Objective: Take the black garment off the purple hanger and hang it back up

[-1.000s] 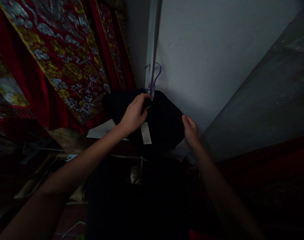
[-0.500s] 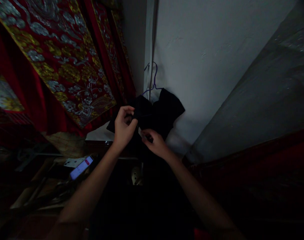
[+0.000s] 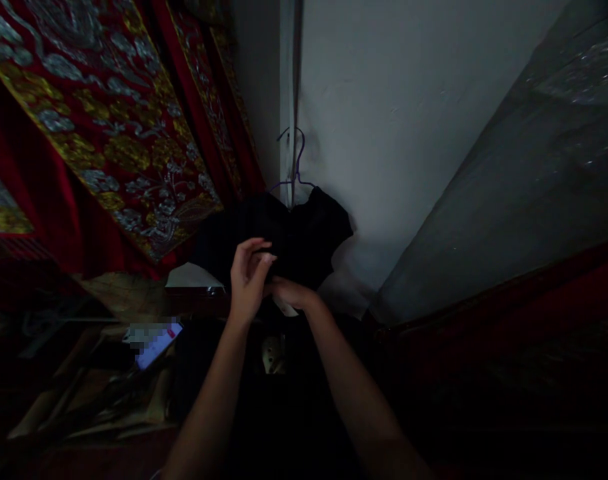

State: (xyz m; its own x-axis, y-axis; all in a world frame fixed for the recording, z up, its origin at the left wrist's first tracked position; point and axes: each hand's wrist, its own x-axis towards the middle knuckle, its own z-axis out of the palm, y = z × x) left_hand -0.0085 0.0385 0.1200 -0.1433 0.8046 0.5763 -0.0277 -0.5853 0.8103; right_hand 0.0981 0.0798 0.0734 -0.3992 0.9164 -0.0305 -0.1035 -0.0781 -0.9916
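Biggest thing in view is a pale grey, flat wall (image 3: 384,120), pretty dim. On the left hangs a big red cloth with gold and silver embroidery (image 3: 134,143), and on the right there's a grey, shiny-looking sheet (image 3: 514,167), material hard to tell.

In the middle, a black short-sleeved fabric garment (image 3: 311,233) hangs against the wall from a thin purple hanger (image 3: 300,157), right by a narrow pale upright strip (image 3: 286,80).

Both forearms come up from the bottom and close in toward each other, the left one steeper, the right one slanting in from the lower right. Left hand (image 3: 249,277) is upright in front of the garment, fingers curled over, thumb tip just below them. Can't tell if it's pinching any cloth. Right hand (image 3: 291,292) bends at the wrist and points left, its fingertips tucked in by the left wrist and mostly hidden, so no idea what they grip.

Lower left, a lit rectangular phone (image 3: 158,347) sits on a wooden-looking frame (image 3: 157,400). Below the hands there's a pale shoe with holes (image 3: 273,357). Smallest: a whitish flat tag (image 3: 285,307) just under the right hand.
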